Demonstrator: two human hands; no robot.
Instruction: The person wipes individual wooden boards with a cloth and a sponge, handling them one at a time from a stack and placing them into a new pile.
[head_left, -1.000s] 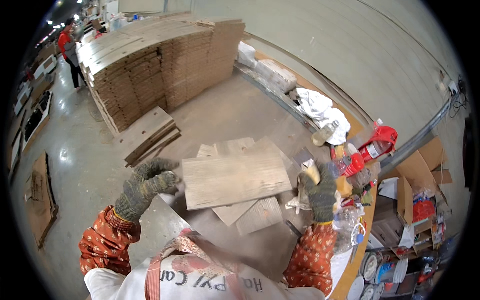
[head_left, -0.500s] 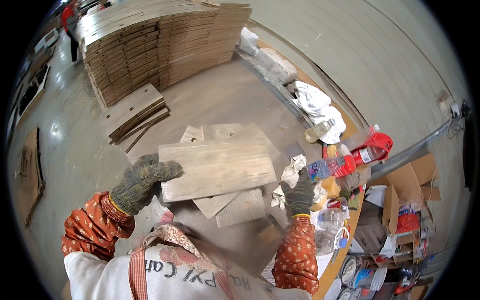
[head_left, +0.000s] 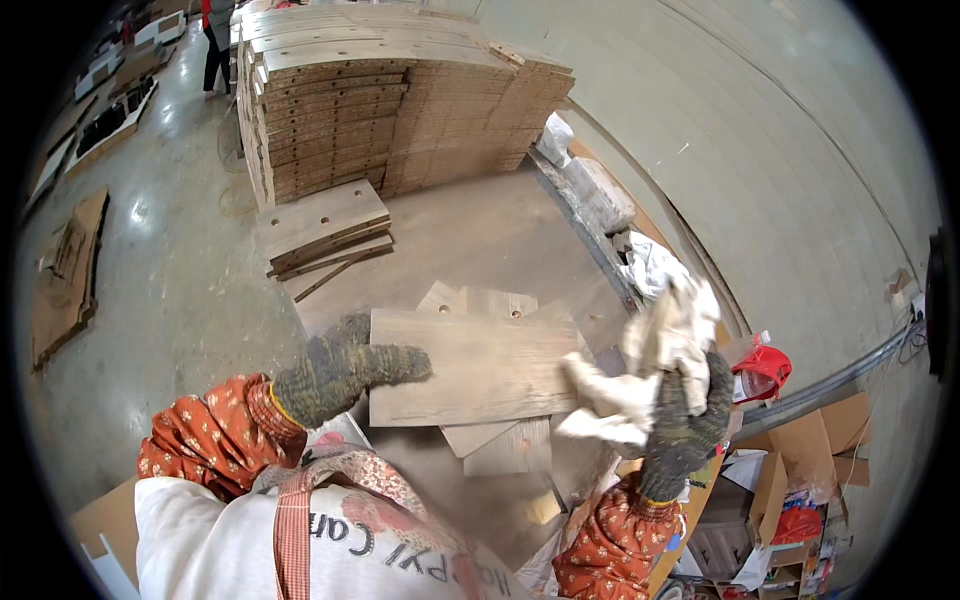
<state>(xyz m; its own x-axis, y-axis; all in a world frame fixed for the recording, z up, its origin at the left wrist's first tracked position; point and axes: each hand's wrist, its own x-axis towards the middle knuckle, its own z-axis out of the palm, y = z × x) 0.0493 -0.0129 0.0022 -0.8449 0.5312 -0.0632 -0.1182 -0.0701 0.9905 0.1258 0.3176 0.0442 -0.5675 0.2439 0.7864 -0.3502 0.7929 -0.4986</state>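
My left hand (head_left: 345,372), in a dark green knit glove, grips the left edge of a rectangular wood-grain board (head_left: 480,368), with fingers lying over its top face. Beneath that board, smaller wooden panels (head_left: 512,446) with drilled holes lie crossed at different angles. Past the board's right end, my right hand (head_left: 690,425), gloved the same way, holds a crumpled off-white rag (head_left: 672,345) up above the bench. The rag is smeared by motion and hangs toward the board's right end, covering part of the things behind it.
A tall stack of drilled panels (head_left: 340,130) stands at the far side of the dusty worktable (head_left: 470,225). A short pile of panels (head_left: 325,220) lies before it. White cloth (head_left: 655,265) and a red container (head_left: 762,375) are at the right, near a cardboard box (head_left: 770,490). A person (head_left: 215,50) stands far left.
My right hand has picked up the rag from the bench and lifted it. The view has turned, shifting the scene rightward. My left hand stays on the board, its fingers reaching farther over it.
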